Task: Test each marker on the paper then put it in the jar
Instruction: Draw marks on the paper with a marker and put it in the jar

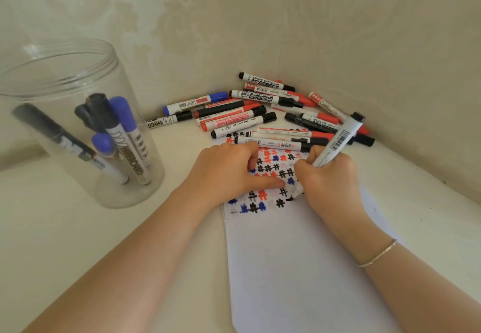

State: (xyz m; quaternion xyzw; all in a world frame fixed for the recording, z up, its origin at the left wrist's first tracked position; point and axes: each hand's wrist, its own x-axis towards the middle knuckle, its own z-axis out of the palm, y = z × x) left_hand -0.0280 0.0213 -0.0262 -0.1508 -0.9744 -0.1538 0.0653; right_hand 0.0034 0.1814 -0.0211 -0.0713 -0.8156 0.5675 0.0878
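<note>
Marker (335,142) is slanting up and away in the right hand (328,176), fingers curling round it — tip touching the paper (299,267). Left hand (223,173) is pressing the paper, loosely curled — nearer the jar (78,124), well left.

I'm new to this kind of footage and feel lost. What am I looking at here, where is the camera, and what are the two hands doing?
There is one picture, taken by a wide-angle camera worn on a person's head, looking down at their own two bare hands. No machine is involved. The right hand grips a marker with its tip on the sheet of paper, which already bears rows of black, red and blue test marks. The left hand rests on the paper, thumb stretched out, its fingers curled under. Behind the paper lies a pile of markers in the corner by the wall. To the left stands a clear jar with several markers already inside.
</note>
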